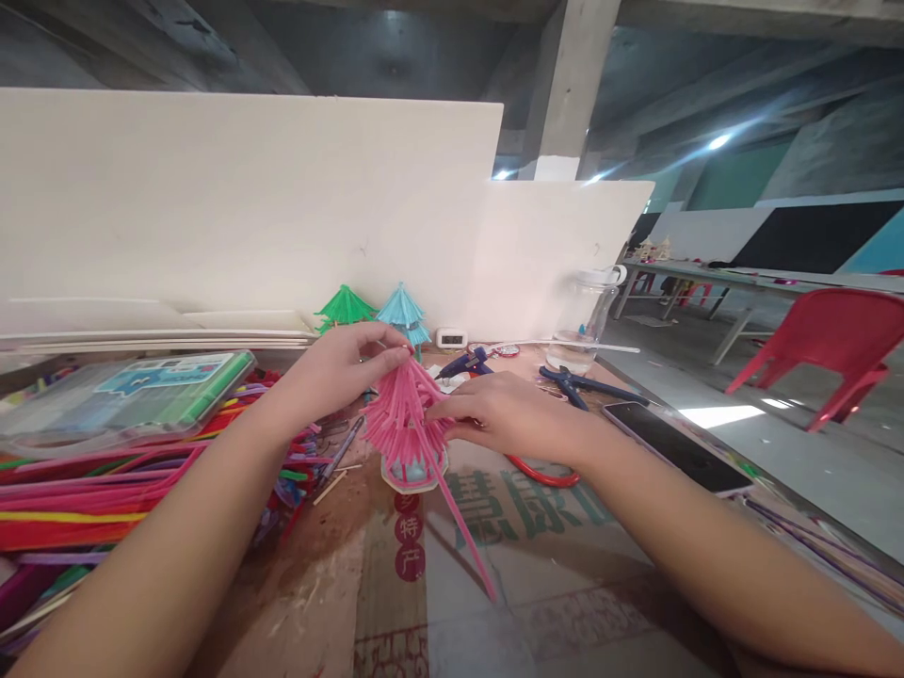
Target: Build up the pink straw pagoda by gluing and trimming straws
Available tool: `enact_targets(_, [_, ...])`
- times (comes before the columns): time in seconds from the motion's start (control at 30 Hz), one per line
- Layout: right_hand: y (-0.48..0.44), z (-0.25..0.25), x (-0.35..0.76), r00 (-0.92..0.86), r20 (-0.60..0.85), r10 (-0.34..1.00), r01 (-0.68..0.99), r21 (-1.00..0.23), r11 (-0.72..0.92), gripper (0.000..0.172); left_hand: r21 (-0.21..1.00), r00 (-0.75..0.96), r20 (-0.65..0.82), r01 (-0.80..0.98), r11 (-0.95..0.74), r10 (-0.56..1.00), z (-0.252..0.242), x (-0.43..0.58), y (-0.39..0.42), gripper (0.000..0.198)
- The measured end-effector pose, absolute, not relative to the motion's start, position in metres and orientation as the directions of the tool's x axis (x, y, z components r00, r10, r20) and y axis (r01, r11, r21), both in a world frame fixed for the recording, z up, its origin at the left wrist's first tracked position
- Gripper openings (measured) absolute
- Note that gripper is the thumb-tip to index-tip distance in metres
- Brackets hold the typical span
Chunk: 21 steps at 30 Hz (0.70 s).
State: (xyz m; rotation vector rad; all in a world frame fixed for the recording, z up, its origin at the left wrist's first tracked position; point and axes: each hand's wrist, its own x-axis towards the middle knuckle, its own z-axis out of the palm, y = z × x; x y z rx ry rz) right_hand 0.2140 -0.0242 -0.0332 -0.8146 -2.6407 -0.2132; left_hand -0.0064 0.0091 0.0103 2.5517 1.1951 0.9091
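Observation:
In front of me stands a small tiered pagoda with a pink pipe-cleaner roof (395,414) on a pale, many-sided base (415,476). My left hand (346,369) is closed, its thumb and fingers pinching the roof's peak. From the right, my right hand (505,414) has its fingers closed at the side of the roof, by a long pink pipe cleaner (466,529). This strand slants down from the roof toward me, its lower end free above the board. My right fingertips are partly hidden among the pink strands.
Green (345,306) and light-blue (401,306) pagodas stand behind. A glue gun (462,363), pliers (569,384), a glass jug (589,315) and a phone (674,447) lie or stand beyond and right. Colourful pipe cleaners (91,504) and a plastic case (120,400) fill the left.

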Motion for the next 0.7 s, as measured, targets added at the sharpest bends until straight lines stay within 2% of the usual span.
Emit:
enact_targets(0.17, [-0.023, -0.037, 0.207, -0.751, 0.406, 0.522, 0.580, 0.027, 0.814, 0.011, 0.374, 0.505, 0.475, 0.625, -0.685, 0.720, 0.009, -0.006, 0.009, 0.029])
enact_targets(0.47, [-0.023, -0.042, 0.202, -0.717, 0.518, 0.467, 0.590, 0.095, 0.802, 0.016, 0.381, 0.495, 0.468, 0.635, -0.672, 0.733, 0.010, -0.006, 0.008, 0.029])
enact_targets(0.7, [-0.028, -0.026, 0.213, -0.671, 0.510, 0.538, 0.605, -0.044, 0.795, 0.016, 0.408, 0.492, 0.458, 0.624, -0.667, 0.740, 0.010, -0.006, 0.009, 0.029])
